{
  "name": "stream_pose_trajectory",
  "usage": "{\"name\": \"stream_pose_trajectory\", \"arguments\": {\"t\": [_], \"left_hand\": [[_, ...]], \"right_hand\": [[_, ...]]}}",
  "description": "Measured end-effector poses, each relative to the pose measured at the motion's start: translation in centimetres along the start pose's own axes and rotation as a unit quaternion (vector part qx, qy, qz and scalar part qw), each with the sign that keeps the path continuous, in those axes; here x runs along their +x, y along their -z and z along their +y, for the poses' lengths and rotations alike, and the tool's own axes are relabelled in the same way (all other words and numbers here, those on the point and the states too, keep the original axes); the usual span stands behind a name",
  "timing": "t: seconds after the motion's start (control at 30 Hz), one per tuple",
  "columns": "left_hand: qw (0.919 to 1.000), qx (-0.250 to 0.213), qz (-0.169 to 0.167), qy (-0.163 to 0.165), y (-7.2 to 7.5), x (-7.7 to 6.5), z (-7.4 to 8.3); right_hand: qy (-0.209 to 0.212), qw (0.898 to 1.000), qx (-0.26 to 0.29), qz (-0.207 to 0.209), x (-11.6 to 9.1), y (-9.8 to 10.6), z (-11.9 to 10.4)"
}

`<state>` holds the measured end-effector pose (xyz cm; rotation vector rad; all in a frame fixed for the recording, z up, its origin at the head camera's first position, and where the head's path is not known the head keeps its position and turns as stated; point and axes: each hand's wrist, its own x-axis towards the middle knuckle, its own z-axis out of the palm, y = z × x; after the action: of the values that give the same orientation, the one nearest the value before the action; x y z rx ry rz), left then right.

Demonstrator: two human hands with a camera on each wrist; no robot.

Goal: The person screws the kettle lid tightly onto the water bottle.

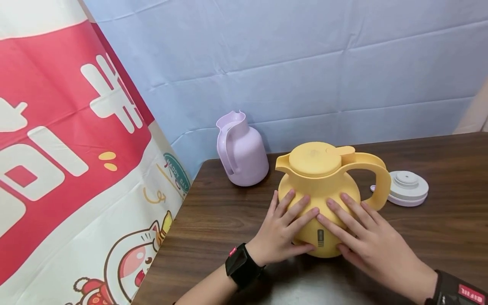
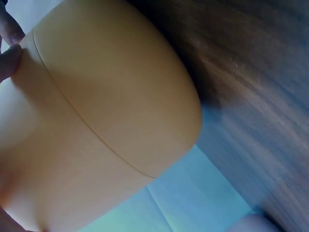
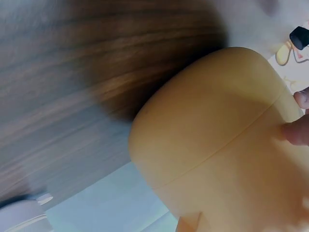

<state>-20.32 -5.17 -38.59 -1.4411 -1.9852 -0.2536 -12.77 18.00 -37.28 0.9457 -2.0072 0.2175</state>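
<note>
A yellow thermos jug [image 1: 318, 190] with its lid on stands upright on the table, spout to the left and handle to the right. My left hand [image 1: 280, 228] rests on its front left with fingers spread and fairly straight. On the front right, my right hand [image 1: 375, 239] lies against the belly, its fingers likewise extended. The fingertips of both hands nearly meet above the small dark label. In the left wrist view the jug's side [image 2: 111, 87] and its seam line fill much of the picture. The right wrist view shows the jug's lower body [image 3: 207, 116] near the wood.
Behind to the left stands a lilac jug [image 1: 248, 152] with an open top, handle facing me. A white and lilac round lid [image 1: 408, 188] lies right of the yellow handle. Pale blue cloth [image 1: 289, 72] hangs behind the dark wooden table [image 1: 213, 212]; a printed red-and-white cloth [image 1: 68, 178] hangs left.
</note>
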Motion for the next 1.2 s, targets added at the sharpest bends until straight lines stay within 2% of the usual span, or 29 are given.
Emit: {"name": "stream_pose_trajectory", "arguments": {"t": [0.5, 0.73, 1.2], "left_hand": [[0.9995, 0.002, -0.02, 0.026, -2.1, 1.3, -2.5], [0.9988, 0.014, -0.028, 0.037, -3.0, 2.0, -4.1], [0.9941, 0.012, -0.059, 0.09, -4.7, 3.6, -6.6]], "right_hand": [[0.0, 1.0, 0.002, -0.013, 0.3, -2.3, 3.3], [-0.02, 0.998, -0.001, -0.054, 0.4, -3.4, 4.9], [-0.019, 0.998, 0.006, -0.06, 1.1, -6.0, 8.3]]}}
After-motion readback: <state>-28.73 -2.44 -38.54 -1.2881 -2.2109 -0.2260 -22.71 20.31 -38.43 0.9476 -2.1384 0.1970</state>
